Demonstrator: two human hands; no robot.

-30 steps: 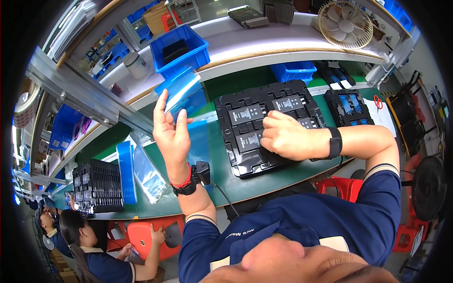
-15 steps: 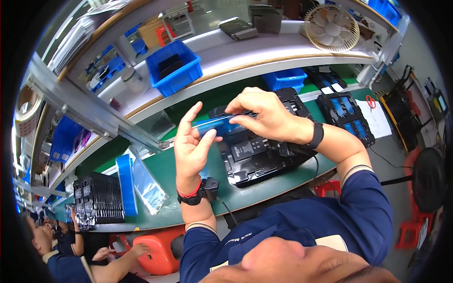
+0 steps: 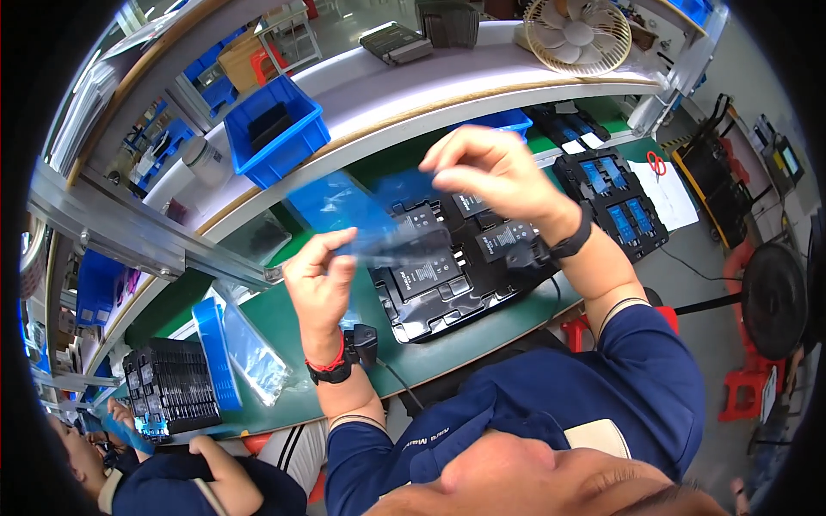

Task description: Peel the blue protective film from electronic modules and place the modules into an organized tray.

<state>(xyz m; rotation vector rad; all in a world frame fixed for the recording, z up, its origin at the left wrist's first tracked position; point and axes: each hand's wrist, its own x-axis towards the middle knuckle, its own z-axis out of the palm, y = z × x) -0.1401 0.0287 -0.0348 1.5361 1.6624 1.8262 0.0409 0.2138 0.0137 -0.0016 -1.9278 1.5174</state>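
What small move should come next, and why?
Probably lowering the left hand to bring its clear strip nearer the flat dark packs: the blurred strip seems held at one end and appears over the black tray that holds them.

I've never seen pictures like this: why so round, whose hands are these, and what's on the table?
There is no machine here, just a person's two bare hands. A wide camera worn on the head looks down, which bends straight edges. The left hand seems to pinch a clear film, blurred by motion. The right hand is raised, a blurred blue film by its fingertips; whether it grips it, I can't tell. Below, on the green table, a black tray holds flat, dark packs. To the right lie another tray with blue pieces and red-handled scissors.
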